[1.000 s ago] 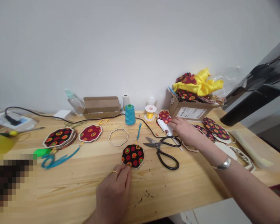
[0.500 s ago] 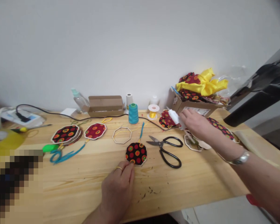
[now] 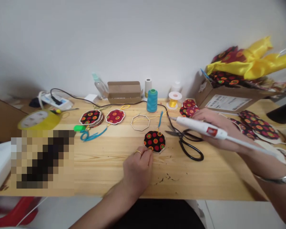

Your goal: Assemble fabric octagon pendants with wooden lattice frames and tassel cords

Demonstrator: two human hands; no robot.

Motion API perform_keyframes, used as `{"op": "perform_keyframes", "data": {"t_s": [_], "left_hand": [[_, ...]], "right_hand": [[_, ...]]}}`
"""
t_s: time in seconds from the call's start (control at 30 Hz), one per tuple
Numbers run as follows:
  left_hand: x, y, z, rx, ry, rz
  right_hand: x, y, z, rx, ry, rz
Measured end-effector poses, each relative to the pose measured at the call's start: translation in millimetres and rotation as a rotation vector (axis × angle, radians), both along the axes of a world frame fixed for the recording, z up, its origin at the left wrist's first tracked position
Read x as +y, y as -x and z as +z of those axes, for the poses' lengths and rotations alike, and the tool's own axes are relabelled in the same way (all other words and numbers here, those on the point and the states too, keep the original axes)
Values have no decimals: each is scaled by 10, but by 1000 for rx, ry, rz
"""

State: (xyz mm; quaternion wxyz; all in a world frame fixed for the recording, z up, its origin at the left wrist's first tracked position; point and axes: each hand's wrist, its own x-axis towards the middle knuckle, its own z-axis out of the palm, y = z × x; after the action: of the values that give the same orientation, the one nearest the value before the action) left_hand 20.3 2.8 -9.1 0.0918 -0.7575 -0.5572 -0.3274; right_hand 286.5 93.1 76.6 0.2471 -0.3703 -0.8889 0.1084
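Observation:
My left hand (image 3: 138,167), fingers closed, pinches the lower edge of a black flower-patterned fabric pendant (image 3: 154,140). The pendant lies on the table with a blue tassel (image 3: 160,119) at its top. My right hand (image 3: 219,130) is closed around a white pen-shaped glue gun (image 3: 195,125) with a red label. Its tip points left, above the black-handled scissors (image 3: 191,151), and a pale stick extends from its back end. The scissors lie open just right of the pendant, partly covered by the glue gun. Left of the tassel is an octagonal frame (image 3: 140,122).
Teal thread (image 3: 152,102), a yellow cord spool (image 3: 173,103) and an open cardboard box (image 3: 124,95) stand along the wall. Stacked pendants (image 3: 90,117) and yellow tape (image 3: 39,120) lie left. A fabric-filled carton (image 3: 226,97) is at right. A black cable (image 3: 105,105) crosses the back.
My right hand has brought the glue gun from near the carton toward me, over the scissors. My left hand still holds the pendant's edge. The view has shifted.

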Motion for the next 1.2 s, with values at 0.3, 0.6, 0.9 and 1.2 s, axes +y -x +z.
{"op": "perform_keyframes", "data": {"t_s": [0.3,0.6,0.9,1.2], "left_hand": [[-2,8,6,10,16,-1],[-7,8,-7,-14,32,-13],[-7,9,10,-11,29,-25],[-2,8,6,14,11,-10]], "right_hand": [[-223,510,-53,-24,386,428],[-247,437,-191,-221,300,311],[-232,456,-235,-260,280,276],[-223,482,-287,-173,219,333]]}}
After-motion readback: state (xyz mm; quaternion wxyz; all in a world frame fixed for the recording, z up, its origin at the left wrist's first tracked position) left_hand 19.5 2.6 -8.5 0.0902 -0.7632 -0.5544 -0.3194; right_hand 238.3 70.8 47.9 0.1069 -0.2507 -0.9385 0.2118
